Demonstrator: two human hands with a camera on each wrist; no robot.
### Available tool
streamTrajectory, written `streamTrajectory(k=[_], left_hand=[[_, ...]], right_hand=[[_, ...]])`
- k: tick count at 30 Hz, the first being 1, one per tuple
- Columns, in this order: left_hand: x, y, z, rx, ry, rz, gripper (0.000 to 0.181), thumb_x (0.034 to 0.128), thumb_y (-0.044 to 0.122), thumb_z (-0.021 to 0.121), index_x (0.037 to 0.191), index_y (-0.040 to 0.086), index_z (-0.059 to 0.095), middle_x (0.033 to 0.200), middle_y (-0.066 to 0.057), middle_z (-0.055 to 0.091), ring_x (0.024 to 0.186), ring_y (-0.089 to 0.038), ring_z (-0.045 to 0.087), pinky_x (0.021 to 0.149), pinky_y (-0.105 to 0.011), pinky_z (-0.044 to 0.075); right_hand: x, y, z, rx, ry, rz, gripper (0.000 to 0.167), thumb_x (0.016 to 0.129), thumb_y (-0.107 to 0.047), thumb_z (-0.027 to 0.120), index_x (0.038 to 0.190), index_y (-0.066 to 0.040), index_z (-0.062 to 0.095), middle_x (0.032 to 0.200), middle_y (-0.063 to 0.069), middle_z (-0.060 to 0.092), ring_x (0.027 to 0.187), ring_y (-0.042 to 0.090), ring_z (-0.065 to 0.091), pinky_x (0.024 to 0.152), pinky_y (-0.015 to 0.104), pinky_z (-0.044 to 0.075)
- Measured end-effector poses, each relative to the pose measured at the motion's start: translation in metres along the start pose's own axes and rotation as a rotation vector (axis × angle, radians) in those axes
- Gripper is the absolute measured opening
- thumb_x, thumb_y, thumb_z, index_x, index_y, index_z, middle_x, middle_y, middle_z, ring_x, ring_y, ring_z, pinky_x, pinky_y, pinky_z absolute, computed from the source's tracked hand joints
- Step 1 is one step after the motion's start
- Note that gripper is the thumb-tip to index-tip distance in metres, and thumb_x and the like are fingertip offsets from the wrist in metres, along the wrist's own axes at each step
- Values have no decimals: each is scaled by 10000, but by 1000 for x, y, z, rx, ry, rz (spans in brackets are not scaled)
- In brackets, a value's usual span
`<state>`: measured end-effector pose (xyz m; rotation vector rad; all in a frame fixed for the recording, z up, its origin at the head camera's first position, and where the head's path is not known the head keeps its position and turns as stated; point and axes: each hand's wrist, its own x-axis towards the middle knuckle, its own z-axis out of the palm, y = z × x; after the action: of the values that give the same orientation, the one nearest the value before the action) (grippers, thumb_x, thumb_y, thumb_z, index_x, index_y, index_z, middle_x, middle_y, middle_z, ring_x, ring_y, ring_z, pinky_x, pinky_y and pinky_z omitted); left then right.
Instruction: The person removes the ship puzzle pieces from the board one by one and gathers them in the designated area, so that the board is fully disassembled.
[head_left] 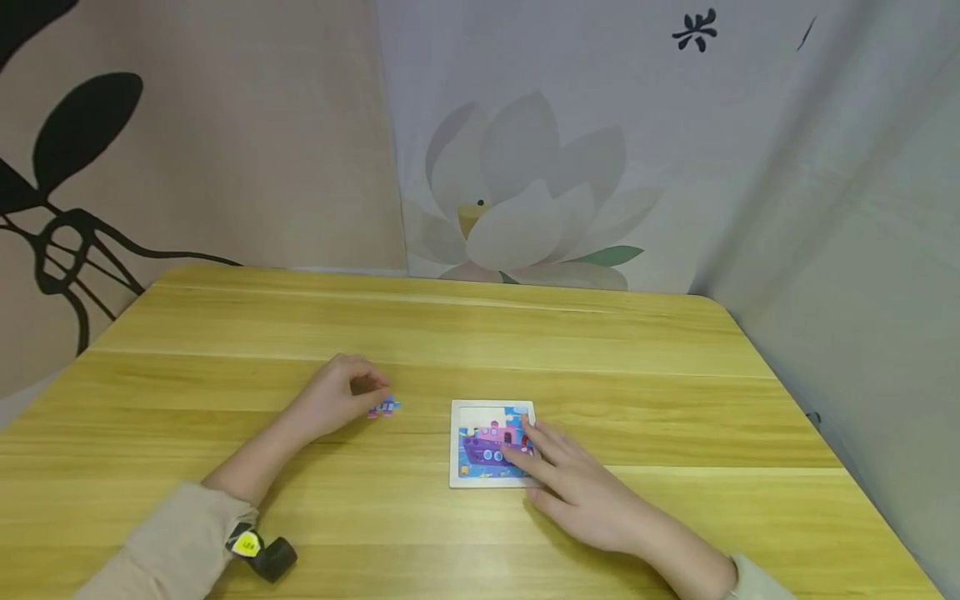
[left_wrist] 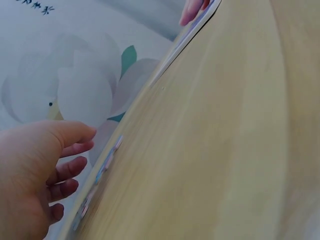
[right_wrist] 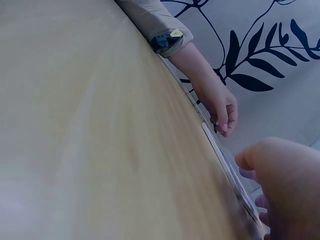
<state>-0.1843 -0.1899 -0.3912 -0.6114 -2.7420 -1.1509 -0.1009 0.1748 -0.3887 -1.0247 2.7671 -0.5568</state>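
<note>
A square puzzle board (head_left: 454, 446) with a white frame lies mid-table, showing a pink and purple ship on blue. Its upper left area has a pale part without picture. My right hand (head_left: 581, 487) rests its spread fingers over the board's right side, covering part of it. Left of the board, my left hand (head_left: 341, 400) hovers over small blue and pink puzzle pieces (head_left: 385, 407). In the left wrist view, its loosely bent fingers stand over the pieces (left_wrist: 102, 167), with nothing visible between thumb and fingers.
The wooden table (head_left: 637, 375) extends around both hands. A printed cloth (head_left: 525, 167) with a lotus hangs behind its far edge. A black strap device (head_left: 270, 557) sits at the left sleeve.
</note>
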Motion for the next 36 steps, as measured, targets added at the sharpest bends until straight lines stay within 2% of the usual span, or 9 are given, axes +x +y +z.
streamTrajectory(k=[7,13,19,24,31,36], left_hand=[[1,11,6,-58,-3,-17,126,849,147,735,951,75,720,906,20,625,862,-202,497,699,-357,441],[2,18,14,-80,14,11,106,862,129,722,948,68,722,893,25,612,867,-191,511,709,-342,465],[3,24,25,-88,18,40,77,869,137,714,930,92,727,875,46,619,865,-185,517,707,-341,458],[4,30,35,-110,-6,51,74,873,165,713,924,114,728,893,60,613,879,-169,510,697,-322,463],[12,44,52,-133,-65,82,88,869,189,715,943,142,727,886,96,612,898,-159,501,750,-348,437],[20,54,66,-126,-99,132,103,857,199,728,947,148,727,856,118,604,857,-143,493,734,-328,441]], right_hand=[[-7,-4,2,11,-20,-40,492,1022,-409,399,1495,-294,324,1587,15,112,1431,280,102,1116,503,109],[-8,-6,4,-25,-17,-80,515,1019,-438,386,1501,-271,315,1593,11,82,1432,277,96,1107,521,125],[-8,-7,5,-38,-61,-73,542,1019,-465,355,1516,-269,265,1595,6,29,1437,266,31,1113,514,97],[-9,-7,4,-56,-80,-76,559,1018,-478,343,1526,-271,234,1595,20,19,1438,271,23,1113,518,98],[-9,-8,3,-60,-89,-73,563,1016,-485,335,1528,-279,223,1593,35,35,1437,277,24,1111,525,98],[-9,-8,3,-60,-90,-69,565,1014,-490,338,1528,-283,223,1594,22,30,1438,271,20,1111,524,97]])
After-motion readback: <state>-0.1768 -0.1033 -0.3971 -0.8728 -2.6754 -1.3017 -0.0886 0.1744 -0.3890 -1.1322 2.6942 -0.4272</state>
